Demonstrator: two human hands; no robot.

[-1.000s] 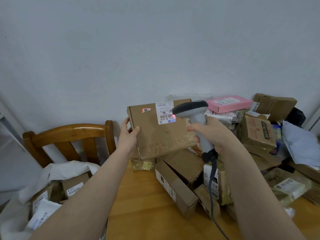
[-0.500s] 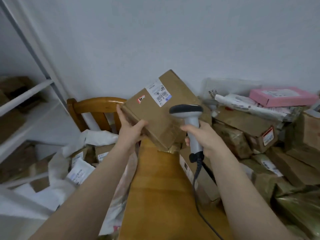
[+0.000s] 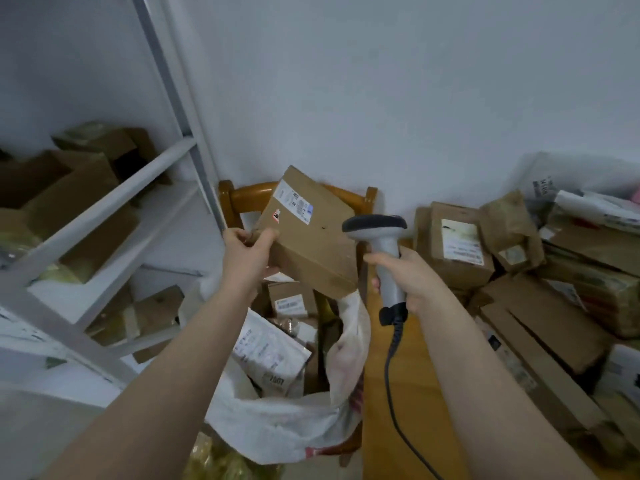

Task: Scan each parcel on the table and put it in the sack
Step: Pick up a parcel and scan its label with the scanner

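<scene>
My left hand [image 3: 247, 252] grips the near corner of a flat brown cardboard parcel [image 3: 311, 244] with a white label, tilted in the air above the open white sack [image 3: 287, 420]. The sack sits on a wooden chair and holds several parcels, one a brown box [image 3: 291, 299] and one a grey mailer [image 3: 268, 355]. My right hand [image 3: 403, 275] holds the grey barcode scanner [image 3: 381, 244] upright by its handle, just right of the parcel, its black cable hanging down. More brown parcels [image 3: 460, 247] are piled on the wooden table [image 3: 408, 393] to the right.
A white metal shelf rack [image 3: 104, 237] with cardboard boxes stands at the left, close to the sack. The wooden chair back [image 3: 252, 195] rises behind the held parcel against the white wall. Long flat boxes [image 3: 540, 344] lie along the table's right side.
My view has swung left toward the sack and shelf. My left hand has carried the parcel left and down, off the table and over the sack's mouth. The scanner has stayed upright beside it.
</scene>
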